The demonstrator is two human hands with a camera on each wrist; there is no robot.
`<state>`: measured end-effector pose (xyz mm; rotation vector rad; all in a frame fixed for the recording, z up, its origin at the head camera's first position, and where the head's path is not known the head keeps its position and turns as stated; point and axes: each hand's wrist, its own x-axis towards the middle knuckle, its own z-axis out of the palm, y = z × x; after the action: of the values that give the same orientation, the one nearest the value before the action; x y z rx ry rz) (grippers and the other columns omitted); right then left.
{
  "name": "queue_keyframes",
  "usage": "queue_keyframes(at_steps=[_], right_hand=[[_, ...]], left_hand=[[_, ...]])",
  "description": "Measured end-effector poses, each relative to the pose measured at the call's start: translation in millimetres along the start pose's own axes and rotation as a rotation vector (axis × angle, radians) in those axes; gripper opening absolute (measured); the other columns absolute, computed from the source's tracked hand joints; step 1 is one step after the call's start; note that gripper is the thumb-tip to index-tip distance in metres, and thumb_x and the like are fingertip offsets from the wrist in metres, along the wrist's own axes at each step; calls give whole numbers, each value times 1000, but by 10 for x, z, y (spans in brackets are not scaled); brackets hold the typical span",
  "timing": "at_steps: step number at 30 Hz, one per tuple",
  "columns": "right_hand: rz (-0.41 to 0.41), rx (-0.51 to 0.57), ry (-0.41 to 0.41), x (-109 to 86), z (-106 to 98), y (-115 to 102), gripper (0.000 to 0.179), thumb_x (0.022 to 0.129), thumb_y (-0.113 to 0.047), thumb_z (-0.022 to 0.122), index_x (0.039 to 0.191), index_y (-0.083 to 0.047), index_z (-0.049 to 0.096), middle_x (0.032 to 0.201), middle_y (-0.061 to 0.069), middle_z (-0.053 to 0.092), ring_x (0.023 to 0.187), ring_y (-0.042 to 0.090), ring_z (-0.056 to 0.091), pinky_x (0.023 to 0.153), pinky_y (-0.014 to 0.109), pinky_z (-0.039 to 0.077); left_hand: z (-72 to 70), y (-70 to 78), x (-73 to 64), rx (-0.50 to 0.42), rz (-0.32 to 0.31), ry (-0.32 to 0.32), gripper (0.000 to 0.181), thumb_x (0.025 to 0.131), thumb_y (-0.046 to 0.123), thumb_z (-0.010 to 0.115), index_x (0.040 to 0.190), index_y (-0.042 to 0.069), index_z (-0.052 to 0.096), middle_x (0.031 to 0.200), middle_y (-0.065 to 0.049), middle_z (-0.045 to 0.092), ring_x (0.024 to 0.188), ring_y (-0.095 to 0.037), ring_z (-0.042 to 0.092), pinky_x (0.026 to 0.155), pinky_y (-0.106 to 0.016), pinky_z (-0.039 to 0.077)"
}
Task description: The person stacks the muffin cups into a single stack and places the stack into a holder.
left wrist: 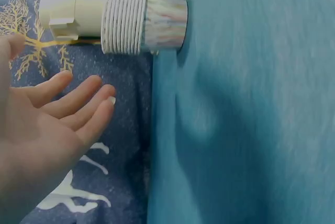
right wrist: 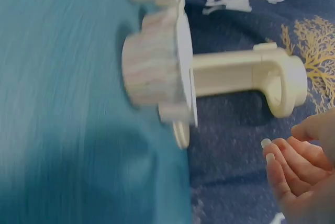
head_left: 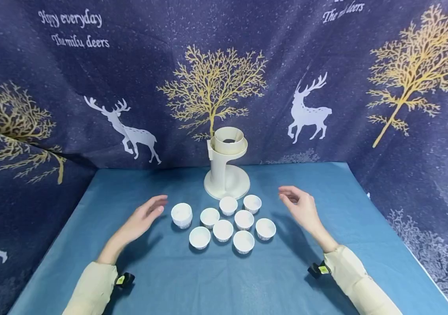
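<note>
- Cream stand [head_left: 218, 175]: upright, at back.
- Left hand [head_left: 140, 222], right hand [head_left: 301, 209]: relaxed, grasping nothing.
- Cup stack [head_left: 181, 215]: just beside left hand.
- Eight loose cups [head_left: 223, 230]: between hands; light rim pinch should spare neighbours.

Blurry cup [right wrist: 152, 69] in right-wrist view

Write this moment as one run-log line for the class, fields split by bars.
left hand: empty, beside cup stack | right hand: empty, beside single cups | cream stand: behind cups, on blue cloth
</note>
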<state>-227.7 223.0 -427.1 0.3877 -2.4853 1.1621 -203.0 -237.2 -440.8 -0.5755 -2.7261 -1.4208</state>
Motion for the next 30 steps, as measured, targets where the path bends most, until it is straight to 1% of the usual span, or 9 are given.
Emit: queue_keyframes(at_steps=[3,7,11,15,18,21,23,27,30], right_hand=[[71,144,-49,12,60,-34,25,88,-26,61,109,-14,64,99,9,70,86,4,64,77,13,48],[114,297,-113,15,157,-87,32,87,-25,62,113,-7,62,107,17,66,91,4,64,82,13,47],[135,346,-170,1,257,-134,31,87,-26,62,112,-8,62,109,18,65,94,8,64,84,17,47],[119,425,-229,-8,342,-163,30,91,-21,56,113,0,60,107,25,63,94,25,65,83,32,51],[109,474,-263,-12,393,-182,28,94,-13,51,113,7,57,104,30,62,91,28,65,79,42,51],[125,472,-290,-14,443,-200,27,94,-10,49,112,8,57,102,28,63,88,22,66,77,43,51],[136,473,-309,-15,478,-210,27,93,-11,51,111,8,57,101,27,64,89,21,65,78,44,51],[137,486,-347,-7,540,-237,32,93,-17,53,113,8,56,104,25,64,94,30,64,82,46,49],[136,521,-382,8,571,-274,33,92,-15,55,115,8,56,108,26,62,99,36,62,84,43,50]], left_hand=[[37,17,24,-87,19,-34,45,96,23,48,137,9,36,134,-18,46,123,-36,44,96,-25,43],[89,11,45,-119,6,-53,57,91,23,57,139,8,31,139,-21,39,128,-38,38,101,-43,37],[154,-21,68,-108,-16,-66,63,87,27,62,139,7,31,140,-23,36,128,-38,37,102,-50,34],[224,-76,85,-95,-18,-62,64,85,25,64,138,7,33,139,-23,39,126,-37,40,100,-48,36],[274,-101,97,-111,-18,-56,67,83,23,68,138,6,34,137,-23,41,125,-36,42,100,-47,37],[321,-108,115,-119,-16,-64,72,80,23,71,138,4,34,135,-21,43,124,-35,44,99,-47,38],[347,-112,130,-120,-21,-67,75,78,24,73,138,3,34,135,-20,44,123,-35,44,99,-47,38],[389,-131,158,-109,-31,-55,78,75,25,75,137,2,35,134,-18,46,124,-34,44,99,-49,37],[421,-146,170,-114,-27,-47,77,74,22,76,137,2,36,135,-18,45,125,-34,44,100,-49,36]])
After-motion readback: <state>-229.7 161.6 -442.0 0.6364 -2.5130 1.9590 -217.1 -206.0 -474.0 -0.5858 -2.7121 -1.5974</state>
